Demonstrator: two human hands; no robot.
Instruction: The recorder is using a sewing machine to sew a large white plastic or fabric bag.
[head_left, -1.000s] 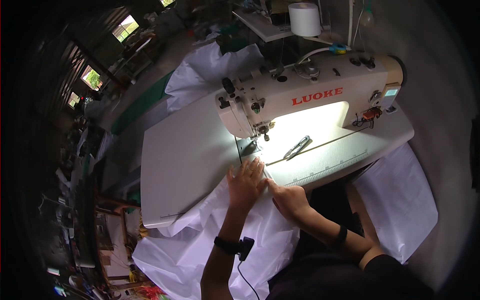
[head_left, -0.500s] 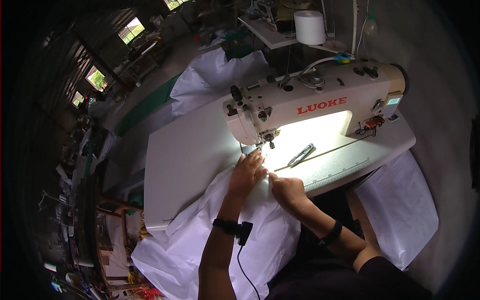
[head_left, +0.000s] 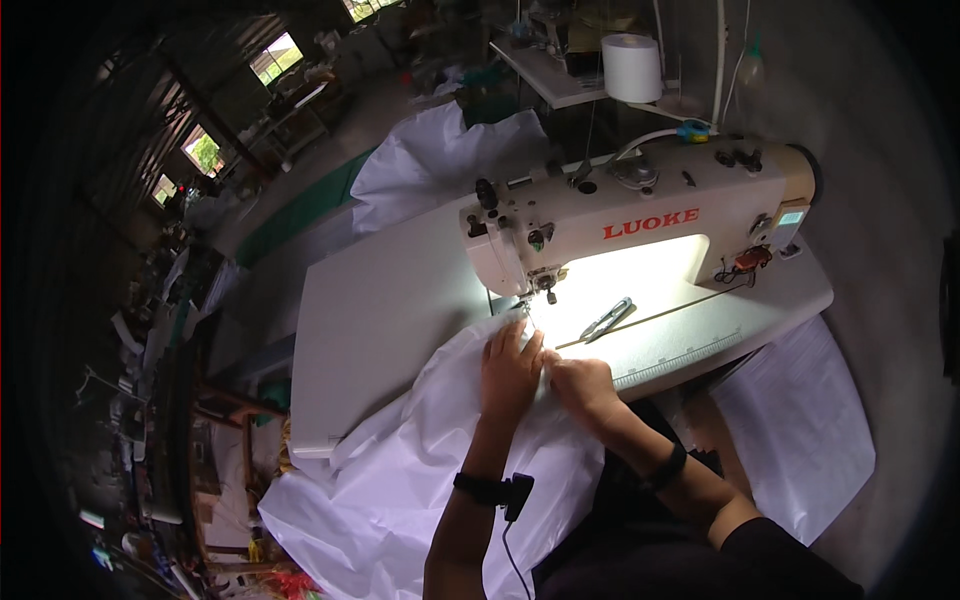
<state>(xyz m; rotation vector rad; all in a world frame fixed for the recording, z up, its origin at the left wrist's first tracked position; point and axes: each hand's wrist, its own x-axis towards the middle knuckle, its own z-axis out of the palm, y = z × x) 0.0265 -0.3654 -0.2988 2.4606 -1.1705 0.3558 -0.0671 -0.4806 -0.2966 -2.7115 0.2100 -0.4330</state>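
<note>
At seven o'clock of the machine (head_left: pixel 570 232), a white sheet (head_left: pixel 400 470) lies beneath the left hand (head_left: pixel 510 375), flat with fingers slightly spread, while the right hand (head_left: pixel 584 388), at its three o'clock, seems to pinch the edge; I'd guide evenly, fingertips clear of the foot (head_left: pixel 527 304).

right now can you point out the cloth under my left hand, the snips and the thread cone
Cloth (head_left: pixel 398 472): head view, on its loose white folds.
Snips (head_left: pixel 608 320): head view, middle of the body.
Thread cone (head_left: pixel 632 70): head view, middle of the white winding.
</note>
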